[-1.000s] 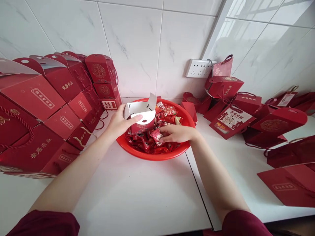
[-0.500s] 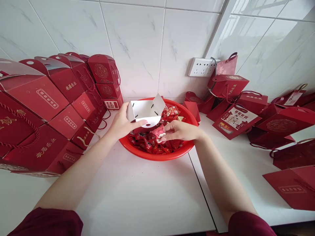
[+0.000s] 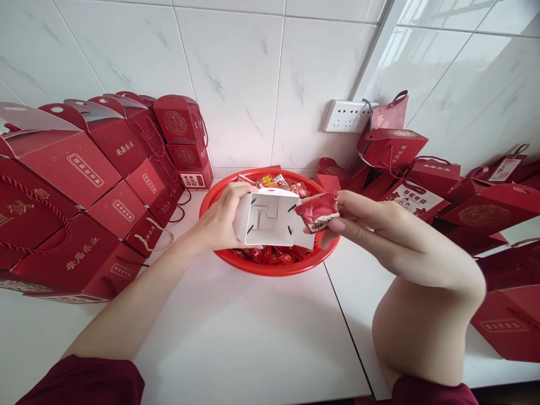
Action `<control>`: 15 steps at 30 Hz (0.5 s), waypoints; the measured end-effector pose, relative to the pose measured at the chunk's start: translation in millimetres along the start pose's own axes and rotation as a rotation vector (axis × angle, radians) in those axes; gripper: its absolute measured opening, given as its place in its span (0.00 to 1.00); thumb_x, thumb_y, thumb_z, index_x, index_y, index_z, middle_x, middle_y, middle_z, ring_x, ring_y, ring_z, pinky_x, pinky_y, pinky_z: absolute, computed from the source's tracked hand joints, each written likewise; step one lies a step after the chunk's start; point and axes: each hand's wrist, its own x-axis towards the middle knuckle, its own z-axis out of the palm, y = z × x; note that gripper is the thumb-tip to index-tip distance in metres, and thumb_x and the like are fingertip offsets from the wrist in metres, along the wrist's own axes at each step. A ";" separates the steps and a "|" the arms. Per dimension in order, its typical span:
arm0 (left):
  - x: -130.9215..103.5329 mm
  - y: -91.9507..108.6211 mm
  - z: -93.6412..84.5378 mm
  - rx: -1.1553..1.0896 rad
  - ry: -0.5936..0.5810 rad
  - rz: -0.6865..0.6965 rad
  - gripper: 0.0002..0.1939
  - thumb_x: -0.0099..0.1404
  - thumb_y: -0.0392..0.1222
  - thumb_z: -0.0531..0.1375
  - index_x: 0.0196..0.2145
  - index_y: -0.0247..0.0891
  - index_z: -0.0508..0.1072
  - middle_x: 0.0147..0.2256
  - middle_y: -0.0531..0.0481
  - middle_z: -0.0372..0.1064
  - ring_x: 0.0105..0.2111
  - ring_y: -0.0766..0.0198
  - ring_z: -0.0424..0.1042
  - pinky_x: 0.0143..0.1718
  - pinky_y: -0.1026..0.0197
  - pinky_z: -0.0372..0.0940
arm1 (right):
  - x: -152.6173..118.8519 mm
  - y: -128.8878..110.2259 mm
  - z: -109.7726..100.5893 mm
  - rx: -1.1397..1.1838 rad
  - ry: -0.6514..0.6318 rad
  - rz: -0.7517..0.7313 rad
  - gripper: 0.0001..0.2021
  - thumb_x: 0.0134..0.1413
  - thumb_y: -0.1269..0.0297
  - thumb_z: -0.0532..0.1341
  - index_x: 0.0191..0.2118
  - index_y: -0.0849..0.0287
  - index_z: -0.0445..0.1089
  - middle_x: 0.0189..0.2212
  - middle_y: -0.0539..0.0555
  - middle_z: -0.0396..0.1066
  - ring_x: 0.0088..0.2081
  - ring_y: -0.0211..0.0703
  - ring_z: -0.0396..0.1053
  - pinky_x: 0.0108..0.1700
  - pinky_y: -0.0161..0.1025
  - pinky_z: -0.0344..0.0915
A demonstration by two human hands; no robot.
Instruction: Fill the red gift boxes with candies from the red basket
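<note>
Over the basket, my left hand (image 3: 225, 216) grips an open box (image 3: 270, 218) by its left side. The box's white inside faces me, and nothing lies in it. Pinched in the fingertips of my right hand (image 3: 371, 230) is a red wrapped packet (image 3: 317, 212), held at the box's right edge. Below both hands stands a round red plastic basket (image 3: 276, 271) with red wrapped sweets (image 3: 276, 256) in it, partly hidden by the box.
Red gift boxes (image 3: 95, 163) with cord handles are stacked at the left. More red boxes (image 3: 485, 211) stand at the right. A white socket strip (image 3: 348, 116) is on the tiled wall behind. A dark seam (image 3: 348, 320) crosses the white table.
My right hand has lifted the packet out of the basket, up and right to the box's edge. My left hand has turned the box so its opening faces me.
</note>
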 end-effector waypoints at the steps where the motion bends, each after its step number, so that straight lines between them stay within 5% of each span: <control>1: 1.0 1.6 -0.9 -0.005 -0.032 0.019 0.58 0.41 0.57 0.76 0.64 0.49 0.52 0.60 0.38 0.57 0.63 0.41 0.60 0.63 0.41 0.60 | 0.6 -1.6 1.9 0.005 0.007 0.008 0.10 0.70 0.57 0.54 0.44 0.52 0.71 0.31 0.51 0.73 0.32 0.44 0.72 0.32 0.39 0.67; 6: 5.5 5.2 -4.0 -0.104 -0.242 -0.015 0.58 0.43 0.55 0.76 0.64 0.50 0.50 0.64 0.39 0.53 0.65 0.42 0.58 0.64 0.42 0.60 | 18.4 -3.8 29.8 -0.069 0.115 -0.073 0.10 0.69 0.63 0.56 0.46 0.56 0.74 0.43 0.58 0.72 0.41 0.46 0.71 0.41 0.41 0.67; 15: 6.0 2.1 -1.5 -0.106 -0.396 -0.181 0.60 0.42 0.57 0.76 0.65 0.48 0.49 0.65 0.39 0.53 0.63 0.39 0.61 0.61 0.42 0.62 | 35.1 4.8 69.6 -0.371 -0.148 0.155 0.08 0.60 0.77 0.56 0.35 0.58 0.67 0.26 0.49 0.71 0.27 0.39 0.64 0.29 0.37 0.50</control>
